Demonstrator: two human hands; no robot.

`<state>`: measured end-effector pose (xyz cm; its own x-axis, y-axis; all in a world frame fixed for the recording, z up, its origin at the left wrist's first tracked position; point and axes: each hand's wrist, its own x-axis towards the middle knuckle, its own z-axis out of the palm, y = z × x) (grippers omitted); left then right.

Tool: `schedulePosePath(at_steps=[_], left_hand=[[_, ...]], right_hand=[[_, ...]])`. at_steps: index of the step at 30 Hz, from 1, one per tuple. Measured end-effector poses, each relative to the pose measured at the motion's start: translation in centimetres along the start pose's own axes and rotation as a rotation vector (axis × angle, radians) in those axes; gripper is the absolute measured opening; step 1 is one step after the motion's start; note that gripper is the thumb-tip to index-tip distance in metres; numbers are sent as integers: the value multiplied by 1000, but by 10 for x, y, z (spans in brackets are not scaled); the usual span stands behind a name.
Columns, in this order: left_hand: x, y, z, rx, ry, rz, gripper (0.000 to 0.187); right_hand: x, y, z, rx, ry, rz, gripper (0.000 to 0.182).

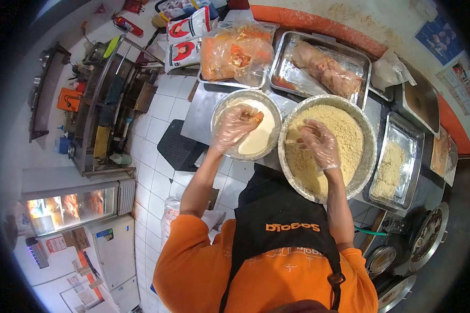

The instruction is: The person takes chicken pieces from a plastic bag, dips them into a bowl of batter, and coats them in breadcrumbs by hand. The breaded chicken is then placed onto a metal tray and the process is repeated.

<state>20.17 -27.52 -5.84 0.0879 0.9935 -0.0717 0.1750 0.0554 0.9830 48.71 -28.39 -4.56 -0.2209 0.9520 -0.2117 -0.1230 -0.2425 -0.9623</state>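
Observation:
My left hand (235, 125), in a clear plastic glove, is closed on a small orange-brown piece of food (258, 117). It is over a metal bowl (214, 130) of creamy white batter (260, 136). My right hand (320, 143), gloved the same way, is above pale yellow breadcrumbs (344, 125) in a wide metal basin (372, 156). Its fingers are loosely curved and apart, with nothing visible between them. The two bowls stand side by side at the front of the metal table (196, 120).
Behind the bowls are a plastic bag of orange food (237, 52) on a tray and a second tray (281, 65) holding a bag of pale meat (329, 70). To the right, a metal tray (410, 161) holds crumb-coated pieces (389, 169). A black stool (177, 146) stands left of the table.

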Motion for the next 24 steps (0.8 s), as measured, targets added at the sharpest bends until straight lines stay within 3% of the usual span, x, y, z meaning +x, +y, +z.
schedulePosePath(at_steps=[1,3,4,8,11,13,14,15,17,18,19,21,24], left_hand=[[1,-10,2,1,3,1,23],[5,-26,8,945,-100,125,19],[3,-60,7,886,-119,222,16],[-7,-62,13,903,-120,199,14],[0,-56,-9,169,112,-213,25],[7,-44,-25,288,102,-165,27],[10,-39,-23,593,98,-208,27],[14,-37,-22,899,93,-245,27],[15,-60,-20,1007,98,-208,27],[17,-75,-20,1045,84,-91,27],[18,-84,-18,1078,66,23,27],[20,-75,-10,1037,102,-47,28],[22,-63,-13,813,118,-195,29]], right_hand=[[-1,1,-8,8,5,39,40],[-4,4,-21,-19,40,29,36],[-5,4,-27,-43,82,42,36],[-9,3,-50,-93,167,49,34],[-9,6,-65,-146,214,46,33],[-4,7,-67,-567,172,-215,34],[-8,-5,-57,-557,56,-196,54],[-4,-1,-54,-557,54,-201,54],[6,25,-49,-1506,72,-496,81],[9,39,-49,-1510,-9,-312,99],[7,32,-44,-1510,-1,-308,99],[5,10,-30,-1560,-135,31,96],[13,48,-60,-1463,-159,67,90]])
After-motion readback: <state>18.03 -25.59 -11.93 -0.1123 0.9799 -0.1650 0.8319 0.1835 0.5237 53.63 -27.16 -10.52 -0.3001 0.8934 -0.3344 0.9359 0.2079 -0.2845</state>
